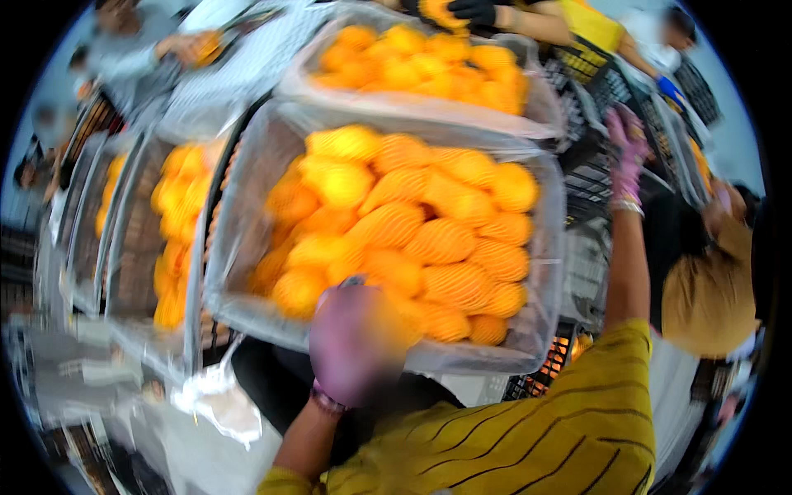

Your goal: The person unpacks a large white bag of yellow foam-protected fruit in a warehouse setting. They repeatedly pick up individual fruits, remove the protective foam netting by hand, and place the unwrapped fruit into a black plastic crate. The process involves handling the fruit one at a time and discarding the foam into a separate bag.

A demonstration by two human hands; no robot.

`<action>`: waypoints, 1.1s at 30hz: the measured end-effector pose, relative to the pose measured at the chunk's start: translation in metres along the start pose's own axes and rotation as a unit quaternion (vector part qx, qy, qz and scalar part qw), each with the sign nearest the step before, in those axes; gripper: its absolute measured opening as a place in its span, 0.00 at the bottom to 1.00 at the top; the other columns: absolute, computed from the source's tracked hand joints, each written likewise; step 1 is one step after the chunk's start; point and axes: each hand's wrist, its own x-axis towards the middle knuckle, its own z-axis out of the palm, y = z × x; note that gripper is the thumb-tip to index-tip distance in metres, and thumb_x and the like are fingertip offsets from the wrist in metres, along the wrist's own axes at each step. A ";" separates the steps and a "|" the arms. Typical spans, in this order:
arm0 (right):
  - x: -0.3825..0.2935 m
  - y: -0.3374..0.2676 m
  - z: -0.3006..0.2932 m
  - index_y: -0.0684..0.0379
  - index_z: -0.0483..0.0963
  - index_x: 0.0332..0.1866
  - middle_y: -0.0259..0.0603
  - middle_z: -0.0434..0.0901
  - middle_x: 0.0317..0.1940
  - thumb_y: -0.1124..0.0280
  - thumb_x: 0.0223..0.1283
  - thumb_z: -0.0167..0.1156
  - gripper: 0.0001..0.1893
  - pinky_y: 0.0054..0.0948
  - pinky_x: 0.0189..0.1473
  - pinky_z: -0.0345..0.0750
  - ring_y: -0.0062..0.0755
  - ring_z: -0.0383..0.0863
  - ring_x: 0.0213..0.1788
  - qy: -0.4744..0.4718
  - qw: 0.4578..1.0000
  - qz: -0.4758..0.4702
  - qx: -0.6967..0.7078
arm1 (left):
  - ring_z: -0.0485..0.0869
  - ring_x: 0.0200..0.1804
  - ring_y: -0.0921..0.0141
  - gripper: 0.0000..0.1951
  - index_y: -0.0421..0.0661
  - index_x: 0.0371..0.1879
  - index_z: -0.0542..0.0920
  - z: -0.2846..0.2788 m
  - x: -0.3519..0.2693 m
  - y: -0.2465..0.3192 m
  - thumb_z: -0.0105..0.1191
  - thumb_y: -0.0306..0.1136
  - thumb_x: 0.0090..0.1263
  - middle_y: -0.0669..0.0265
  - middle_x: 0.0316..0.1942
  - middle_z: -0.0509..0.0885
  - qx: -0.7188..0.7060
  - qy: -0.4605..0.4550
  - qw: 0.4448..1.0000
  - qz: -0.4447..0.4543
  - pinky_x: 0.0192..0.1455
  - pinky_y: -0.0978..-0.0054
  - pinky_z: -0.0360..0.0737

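Observation:
In front of me is a plastic-lined crate (560,247) holding fruits in orange foam-net sleeves (442,241), piled in rows. My left hand (349,340), in a pink-purple glove, is over the crate's near edge. It is blurred, and orange shows beside its fingers; whether it holds a fruit is unclear. My right arm reaches out to the far right. There my right hand (626,151), in a pink glove, is beside stacked black plastic crates (588,176). What its fingers touch cannot be made out.
A second lined crate of sleeved fruits (427,62) adjoins at the back, with a person's black-gloved hand (473,12) above it. More lined crates (133,247) stand left. A person (136,55) at upper left handles an orange item. A white plastic bag (219,402) lies at lower left.

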 end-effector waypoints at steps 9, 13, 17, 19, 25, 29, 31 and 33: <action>-0.191 -0.278 0.041 0.62 0.66 0.54 0.41 0.73 0.48 0.70 0.43 0.66 0.29 0.28 0.46 0.72 0.31 0.76 0.46 -0.518 0.810 -0.193 0.193 | 0.74 0.52 0.70 0.14 0.38 0.49 0.72 -0.035 -0.022 -0.012 0.45 0.26 0.65 0.61 0.48 0.75 -0.597 0.177 0.756 -0.204 0.56 0.78 0.67; -0.240 -0.286 0.062 0.63 0.68 0.51 0.43 0.75 0.44 0.74 0.40 0.66 0.27 0.29 0.44 0.74 0.33 0.77 0.44 -0.522 0.810 0.043 0.262 | 0.70 0.56 0.71 0.26 0.40 0.54 0.68 -0.081 -0.052 -0.004 0.60 0.32 0.57 0.64 0.51 0.72 -0.539 0.077 0.830 -0.122 0.61 0.76 0.61; -0.258 -0.335 0.081 0.64 0.69 0.47 0.41 0.76 0.40 0.79 0.39 0.64 0.24 0.25 0.40 0.74 0.30 0.77 0.40 -0.553 0.773 -0.176 0.256 | 0.74 0.52 0.67 0.24 0.42 0.48 0.72 -0.123 -0.125 -0.054 0.64 0.33 0.51 0.59 0.48 0.74 -0.043 0.158 0.986 0.018 0.53 0.70 0.72; -0.262 -0.343 0.083 0.64 0.69 0.48 0.38 0.76 0.40 0.78 0.40 0.63 0.23 0.25 0.42 0.72 0.27 0.76 0.39 -0.564 0.774 -0.156 0.242 | 0.75 0.51 0.66 0.20 0.41 0.46 0.73 -0.141 -0.182 -0.086 0.60 0.29 0.53 0.58 0.45 0.76 -0.151 0.268 0.947 -0.096 0.54 0.69 0.73; -0.230 -0.307 0.095 0.66 0.69 0.50 0.38 0.76 0.43 0.81 0.49 0.58 0.19 0.24 0.50 0.70 0.26 0.75 0.46 -0.494 0.829 0.019 0.262 | 0.76 0.46 0.62 0.15 0.43 0.41 0.75 -0.124 -0.318 -0.212 0.55 0.21 0.52 0.60 0.42 0.77 0.103 0.246 0.865 -0.425 0.49 0.71 0.72; -0.215 -0.294 0.104 0.67 0.69 0.50 0.38 0.76 0.42 0.81 0.51 0.56 0.18 0.23 0.51 0.71 0.25 0.75 0.45 -0.462 0.845 0.074 0.258 | 0.77 0.47 0.58 0.13 0.45 0.42 0.77 -0.107 -0.277 -0.270 0.50 0.32 0.59 0.56 0.40 0.79 0.232 -0.010 0.857 -0.461 0.48 0.67 0.73; -0.214 -0.284 0.116 0.66 0.70 0.49 0.39 0.76 0.42 0.80 0.52 0.57 0.17 0.22 0.50 0.71 0.24 0.75 0.45 -0.456 0.857 0.073 0.230 | 0.77 0.44 0.59 0.13 0.43 0.37 0.78 -0.079 -0.306 -0.350 0.43 0.37 0.62 0.57 0.39 0.80 0.372 -0.096 0.856 -0.347 0.46 0.63 0.73; -0.211 -0.275 0.129 0.66 0.70 0.49 0.39 0.76 0.43 0.79 0.52 0.57 0.17 0.22 0.49 0.72 0.24 0.75 0.45 -0.465 0.864 0.070 0.178 | 0.77 0.45 0.58 0.14 0.43 0.38 0.78 -0.069 -0.305 -0.372 0.42 0.37 0.62 0.57 0.40 0.80 0.339 -0.153 0.850 -0.372 0.47 0.63 0.72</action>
